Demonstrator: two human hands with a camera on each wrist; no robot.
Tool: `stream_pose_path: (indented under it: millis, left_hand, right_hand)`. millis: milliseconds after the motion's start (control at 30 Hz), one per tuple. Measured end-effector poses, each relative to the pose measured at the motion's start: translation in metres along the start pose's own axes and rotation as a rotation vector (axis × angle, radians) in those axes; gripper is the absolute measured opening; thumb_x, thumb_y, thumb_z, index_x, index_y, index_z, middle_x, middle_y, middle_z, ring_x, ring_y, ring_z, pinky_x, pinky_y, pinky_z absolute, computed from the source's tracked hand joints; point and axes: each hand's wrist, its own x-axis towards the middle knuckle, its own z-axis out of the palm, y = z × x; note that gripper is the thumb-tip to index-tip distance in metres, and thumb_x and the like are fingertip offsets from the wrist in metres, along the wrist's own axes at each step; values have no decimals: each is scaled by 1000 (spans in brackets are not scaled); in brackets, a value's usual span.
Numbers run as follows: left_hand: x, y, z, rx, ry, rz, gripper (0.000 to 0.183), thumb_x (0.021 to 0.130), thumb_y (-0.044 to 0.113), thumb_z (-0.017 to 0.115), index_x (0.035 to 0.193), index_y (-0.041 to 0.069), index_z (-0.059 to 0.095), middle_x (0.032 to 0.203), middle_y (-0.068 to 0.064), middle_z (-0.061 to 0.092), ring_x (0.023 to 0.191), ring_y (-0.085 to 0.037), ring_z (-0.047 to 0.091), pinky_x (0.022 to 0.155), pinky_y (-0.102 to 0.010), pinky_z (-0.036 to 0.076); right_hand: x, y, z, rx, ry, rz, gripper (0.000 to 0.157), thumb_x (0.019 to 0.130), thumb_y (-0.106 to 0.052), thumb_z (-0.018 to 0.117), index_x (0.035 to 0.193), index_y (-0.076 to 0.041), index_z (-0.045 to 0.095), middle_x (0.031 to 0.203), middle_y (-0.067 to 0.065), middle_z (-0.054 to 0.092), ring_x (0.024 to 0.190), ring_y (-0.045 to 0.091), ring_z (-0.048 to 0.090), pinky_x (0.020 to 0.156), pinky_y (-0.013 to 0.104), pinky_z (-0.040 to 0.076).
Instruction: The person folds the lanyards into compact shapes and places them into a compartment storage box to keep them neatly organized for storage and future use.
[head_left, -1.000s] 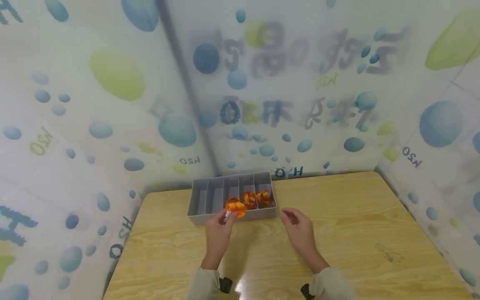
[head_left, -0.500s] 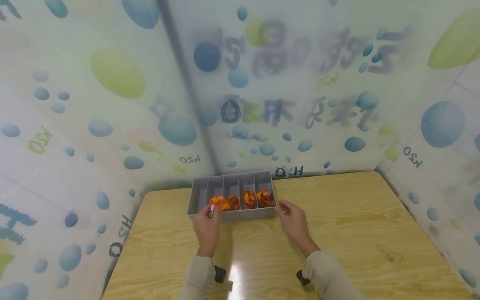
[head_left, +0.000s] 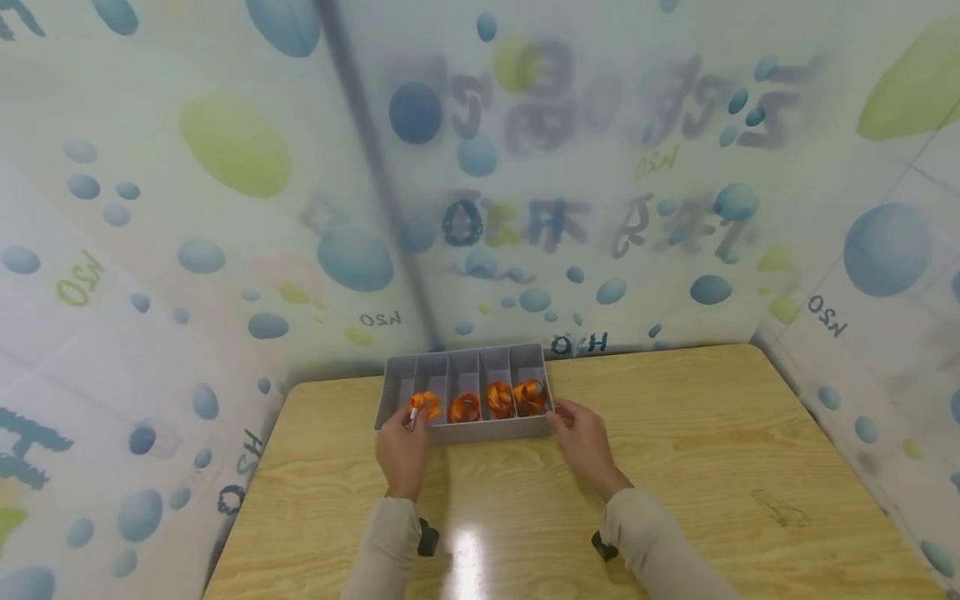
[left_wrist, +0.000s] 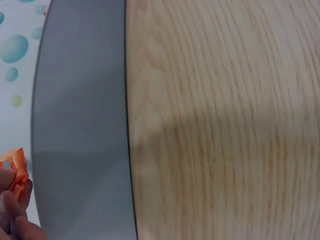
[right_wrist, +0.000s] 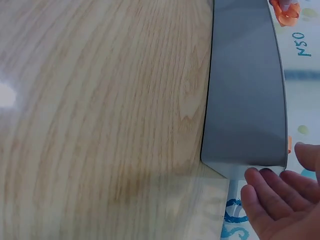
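In the head view, my left hand [head_left: 402, 454] pinches a coiled orange ribbon [head_left: 425, 405] with a small white piece at its end. It holds this ribbon over the front of the second compartment from the left in a grey divided box [head_left: 480, 432]. The left wrist view shows the fingertips and orange ribbon [left_wrist: 19, 170] above the box's rim. My right hand [head_left: 585, 446] is at the box's front right corner. In the right wrist view its fingers [right_wrist: 272, 195] lie fairly straight against the end wall, thumb apart above the rim.
More coiled orange ribbons lie in the three right compartments: one in the middle [head_left: 465, 408], one beside it [head_left: 498, 400], one at the right end [head_left: 530, 397]. The box stands on a wooden table [head_left: 675, 467], close to the patterned wall [head_left: 637, 167] behind.
My left hand has carried the ribbon leftward, from over the middle compartment to over the second from the left. My right hand has moved slightly forward and left to the box's corner.
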Motion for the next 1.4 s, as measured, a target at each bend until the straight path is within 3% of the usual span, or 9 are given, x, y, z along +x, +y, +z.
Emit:
stream_pose_path:
  millis: [167,433,633,767,967,1200,1400]
  left_hand:
    - [4,-6,1,54,-20,-25,18,87,17,75,90,-1,75,87,-16,74,75,-36,70,62,-52,51]
    - [10,-12,4,143,-47,7,18,87,20,75,87,2,76,85,-14,75,72,-37,69,60,-52,51]
    - [13,-13,8,285,-157,32,23,87,28,76,79,6,75,73,-12,72,60,-33,66,49,-47,48]
    - [16,-9,6,325,-220,29,26,85,32,77,76,8,74,70,-12,70,61,-35,65,49,-48,47]
    - [16,-4,2,290,-271,11,42,83,37,78,113,8,75,92,-15,75,81,-43,69,62,-55,52]
    - [14,-8,2,156,-260,-22,42,84,32,80,114,4,74,94,-14,75,84,-34,71,70,-52,52]
    - [12,-11,2,110,-258,-14,40,84,30,81,113,4,74,92,-13,75,82,-31,71,72,-50,52]
  right_hand:
    - [3,-3,0,-42,-4,-36,31,96,-7,65,122,9,63,107,22,70,96,32,70,81,42,57]
    - [7,-2,0,-71,11,-24,27,95,-5,66,117,8,66,105,21,72,95,32,70,81,43,57]
    - [5,0,3,-85,38,-41,25,93,-3,67,115,8,67,102,21,72,90,32,71,78,43,58]
    - [5,1,4,-92,55,-57,24,93,-3,67,114,8,67,101,20,72,89,32,72,77,44,58]
    - [5,0,5,-93,57,-57,24,93,-2,67,113,9,67,100,20,72,89,32,72,77,43,58]
    - [5,0,4,-98,53,-44,24,93,-3,67,114,9,67,101,20,72,90,31,71,78,43,58]
    - [5,-1,2,-98,54,-52,24,93,-4,67,114,9,67,102,20,72,90,31,71,78,44,58]
